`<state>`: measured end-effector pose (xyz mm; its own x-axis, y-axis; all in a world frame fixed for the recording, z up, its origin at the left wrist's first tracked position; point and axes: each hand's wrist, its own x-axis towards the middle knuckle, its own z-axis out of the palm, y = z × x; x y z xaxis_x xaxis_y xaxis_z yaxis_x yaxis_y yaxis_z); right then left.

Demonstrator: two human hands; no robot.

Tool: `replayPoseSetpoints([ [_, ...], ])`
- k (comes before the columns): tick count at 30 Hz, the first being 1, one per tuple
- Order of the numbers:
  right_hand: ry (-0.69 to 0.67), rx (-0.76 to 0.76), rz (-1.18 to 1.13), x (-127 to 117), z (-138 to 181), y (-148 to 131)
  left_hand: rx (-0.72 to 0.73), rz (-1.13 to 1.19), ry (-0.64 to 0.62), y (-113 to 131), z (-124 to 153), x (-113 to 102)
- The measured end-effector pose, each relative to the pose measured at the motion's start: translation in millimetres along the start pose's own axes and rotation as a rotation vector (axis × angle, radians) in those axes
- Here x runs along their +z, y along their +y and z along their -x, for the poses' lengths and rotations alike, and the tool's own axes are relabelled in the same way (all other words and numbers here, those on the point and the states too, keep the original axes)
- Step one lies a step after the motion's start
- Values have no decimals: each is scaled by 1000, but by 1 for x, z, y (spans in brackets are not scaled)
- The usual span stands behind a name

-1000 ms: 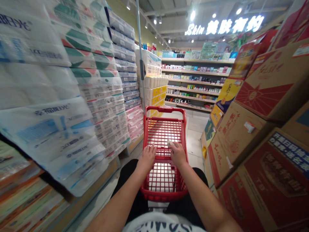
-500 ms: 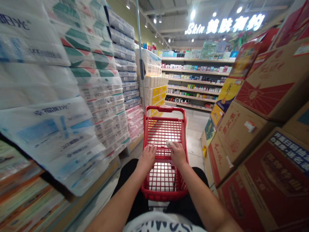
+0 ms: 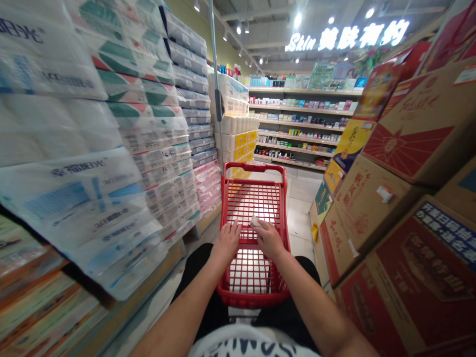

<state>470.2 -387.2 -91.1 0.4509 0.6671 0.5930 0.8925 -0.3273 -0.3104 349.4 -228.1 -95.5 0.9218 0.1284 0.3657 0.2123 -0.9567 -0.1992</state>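
Observation:
A red plastic shopping basket cart [image 3: 255, 300] with grid panels stands directly in front of my knees. My left hand [image 3: 227, 239] rests at the left side of its crossbar, with fingers stretched forward and holding nothing that shows. Under the fingertips of my right hand [image 3: 269, 239] is a small crumpled whitish cloth or tissue [image 3: 255, 221], pressed against the upper grid panel just above the crossbar. The palm side of both hands is hidden from view.
Stacked tissue packs [image 3: 159, 148] line the left on low pallets. Cardboard cartons [image 3: 386, 203] are piled close on the right. A metal pole [image 3: 214, 54] rises beyond the cart's left. Shelves [image 3: 303, 111] of small boxes and bottles cross the far end, beyond the tiled floor [image 3: 299, 198].
My right hand has slid a little to the left across the grid with the whitish cloth or tissue. My left hand and the cart have stayed in place.

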Motion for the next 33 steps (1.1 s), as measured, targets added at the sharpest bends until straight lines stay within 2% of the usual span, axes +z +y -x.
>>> replayPoseSetpoints([
  [2,10,-20,-19,2,0,0,-2,0,-2,0,0,0],
  [6,92,84,-17,5,-1,3,4,-5,-8,0,0,-1],
  [10,10,-37,-41,6,-1,4,-1,-17,-10,0,0,-2],
  [14,107,100,20,4,-1,3,11,-23,-3,0,0,-3],
  [19,-13,-57,-51,4,0,1,9,-13,-5,0,0,-3],
  [24,116,85,24,4,0,3,10,29,-11,-1,0,-2],
  [29,1,-33,-49,2,0,-1,18,23,0,-1,0,0],
  [33,94,107,22,0,0,-3,17,-6,2,-1,0,1],
])
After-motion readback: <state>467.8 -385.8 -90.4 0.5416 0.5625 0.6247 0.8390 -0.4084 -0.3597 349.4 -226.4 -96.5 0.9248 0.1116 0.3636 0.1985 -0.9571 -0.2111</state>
